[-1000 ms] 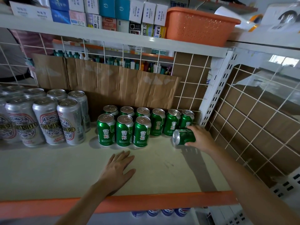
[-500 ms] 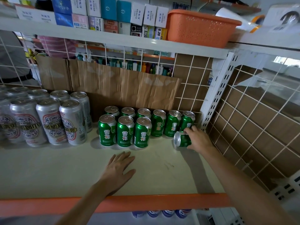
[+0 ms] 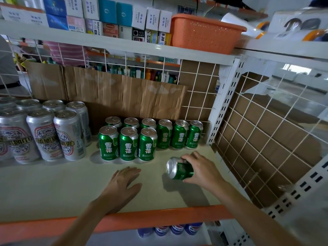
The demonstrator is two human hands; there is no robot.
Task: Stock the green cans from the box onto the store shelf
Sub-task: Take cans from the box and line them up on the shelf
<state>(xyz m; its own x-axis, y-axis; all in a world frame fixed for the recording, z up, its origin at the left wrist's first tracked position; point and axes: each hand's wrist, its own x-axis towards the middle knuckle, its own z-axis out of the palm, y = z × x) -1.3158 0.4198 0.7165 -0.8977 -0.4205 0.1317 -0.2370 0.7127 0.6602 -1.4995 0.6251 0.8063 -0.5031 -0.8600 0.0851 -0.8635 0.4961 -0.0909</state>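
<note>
My right hand has pulled back from the rear row since a moment ago: the green can it grips was up against the last standing can by the corner upright, and now it sits nearer the front, above open shelf. The can lies on its side in my grasp, silver end toward the left, my fingers curled over its top and my thumb under its body. I cannot tell whether it touches the shelf or hangs just above it; its shadow falls right beneath.

My left hand has not moved. It lies flat and open, palm down on the shelf, fingers together and pointing toward the back, holding nothing.

Beyond my hands stand the stocked green cans, all upright: three in a front row on the left, six in the row behind them reaching to the white slotted upright. The front row has open room to the right of its third can, in front of the three rightmost rear cans, and the can I hold is near that gap.

To the left, close beside the green ones, stands a block of taller silver cans. Cardboard backs the shelf, a wire grid panel closes the right side, and the orange front lip runs under my forearms. An orange basket sits on the shelf above.
</note>
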